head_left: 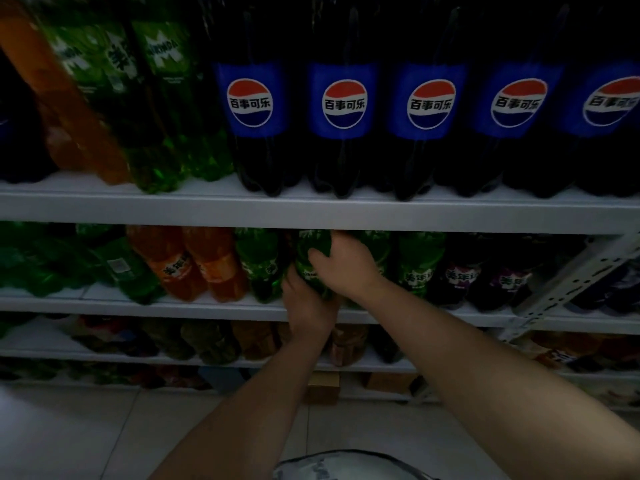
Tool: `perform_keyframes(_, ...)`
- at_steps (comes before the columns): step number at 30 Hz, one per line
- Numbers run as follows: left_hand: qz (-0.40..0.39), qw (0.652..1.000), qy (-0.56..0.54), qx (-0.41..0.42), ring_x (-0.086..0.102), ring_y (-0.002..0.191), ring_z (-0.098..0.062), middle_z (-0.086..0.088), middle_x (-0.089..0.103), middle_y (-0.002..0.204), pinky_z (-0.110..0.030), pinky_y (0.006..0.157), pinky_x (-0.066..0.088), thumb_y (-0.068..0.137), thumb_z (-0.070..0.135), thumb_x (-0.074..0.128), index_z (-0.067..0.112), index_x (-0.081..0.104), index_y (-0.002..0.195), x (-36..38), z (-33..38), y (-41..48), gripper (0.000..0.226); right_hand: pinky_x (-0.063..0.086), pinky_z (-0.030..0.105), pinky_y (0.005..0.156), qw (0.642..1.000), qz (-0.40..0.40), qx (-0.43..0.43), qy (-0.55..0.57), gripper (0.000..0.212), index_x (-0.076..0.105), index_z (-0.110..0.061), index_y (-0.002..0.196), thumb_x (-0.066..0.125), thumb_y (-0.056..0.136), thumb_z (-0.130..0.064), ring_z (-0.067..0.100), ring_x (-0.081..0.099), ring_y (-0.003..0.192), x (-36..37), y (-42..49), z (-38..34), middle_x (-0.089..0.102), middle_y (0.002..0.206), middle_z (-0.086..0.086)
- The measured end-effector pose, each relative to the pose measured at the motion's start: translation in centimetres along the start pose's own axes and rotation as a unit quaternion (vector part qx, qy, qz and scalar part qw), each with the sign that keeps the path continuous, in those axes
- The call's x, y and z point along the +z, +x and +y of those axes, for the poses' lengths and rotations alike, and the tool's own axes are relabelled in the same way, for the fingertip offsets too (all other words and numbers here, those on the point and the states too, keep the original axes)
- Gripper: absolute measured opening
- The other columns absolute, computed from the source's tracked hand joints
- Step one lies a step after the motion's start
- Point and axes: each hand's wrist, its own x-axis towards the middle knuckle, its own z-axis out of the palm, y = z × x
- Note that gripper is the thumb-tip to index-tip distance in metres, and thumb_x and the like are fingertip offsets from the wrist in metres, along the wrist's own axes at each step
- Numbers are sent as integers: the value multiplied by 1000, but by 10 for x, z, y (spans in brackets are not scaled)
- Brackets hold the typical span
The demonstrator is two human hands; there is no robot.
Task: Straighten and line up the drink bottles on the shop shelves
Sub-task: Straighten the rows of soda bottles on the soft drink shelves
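Observation:
Both my hands hold one green soda bottle (310, 263) on the second shelf (207, 308). My right hand (346, 265) grips its upper part from the right, fingers curled over the front. My left hand (308, 306) holds its base from below. To its left stand another green bottle (259, 265) and two orange bottles (194, 263); on its right stand a green bottle (420, 261) and dark purple-labelled bottles (457, 271). Its cap is hidden behind the shelf above.
The top shelf (311, 213) carries a row of large cola bottles (343, 105) with blue labels, green bottles (162, 98) and a leaning orange bottle (65, 98) at the left. Lower shelves hold more dim bottles. A perforated metal upright (571, 275) slants at right. Tiled floor lies below.

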Motion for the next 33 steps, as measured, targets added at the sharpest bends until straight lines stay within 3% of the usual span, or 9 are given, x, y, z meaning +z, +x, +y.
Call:
perform_keyframes(4,-36,997,-66,10,44,127,-22,-8,45,138,-40,106,38,73,29,80,12,31,143,-3,-3,14,87,51,29,73,1000,6,-17,-11,44,50,-14,121,60,88,-42,19,59,88,-3,3,-1,63,99,6)
perform_keyframes(6,-77,992,-98,11,49,122,-20,-6,52,133,-38,103,42,70,32,81,14,37,140,-10,-6,21,85,50,27,78,1000,7,-13,5,47,51,-14,123,61,87,-43,20,59,95,-6,2,-1,63,105,7)
perform_keyframes(11,-74,995,-25,64,44,124,-24,-11,51,133,-37,104,39,69,33,82,9,42,139,-22,-17,26,84,49,24,80,999,17,-1,29,55,49,-17,127,64,84,-47,15,57,98,-12,2,0,61,108,4)
perform_keyframes(16,-87,989,-50,106,56,113,-21,-6,59,124,-28,93,44,79,25,76,13,44,136,-27,-23,18,67,51,22,70,996,57,27,70,40,56,-14,107,66,84,-45,12,60,81,-11,1,0,63,89,4)
perform_keyframes(21,-157,978,16,140,39,132,-25,-10,36,149,-38,109,35,91,26,60,11,5,152,-33,-30,20,83,46,24,50,999,-2,31,25,31,55,-10,97,56,90,-41,12,54,55,-17,1,2,58,67,8)
perform_keyframes(24,-124,987,-25,104,35,135,-23,-8,30,151,-31,111,31,88,28,64,13,-2,152,-23,-25,7,92,52,28,71,998,-53,-5,-40,38,54,-12,116,52,92,-42,16,59,79,-17,1,3,64,92,7)
perform_keyframes(27,-93,994,8,54,33,131,-24,-11,26,146,-36,107,36,71,48,77,13,4,150,-13,-17,8,113,49,28,82,998,-43,-8,-34,46,48,-15,128,54,92,-42,18,56,94,-18,2,3,61,110,5)
perform_keyframes(29,-76,995,44,55,38,126,-26,-13,32,139,-34,102,38,67,48,81,7,16,146,-12,-17,15,110,47,23,75,1000,-15,11,-12,48,47,-14,127,60,89,-41,14,55,86,-20,3,4,60,103,5)
perform_keyframes(33,-117,988,37,88,48,120,-22,-9,48,135,-29,96,42,67,35,83,12,32,142,-19,-23,29,93,40,10,57,998,17,28,60,45,50,-16,119,69,84,-37,3,50,66,-19,2,8,54,81,-10)
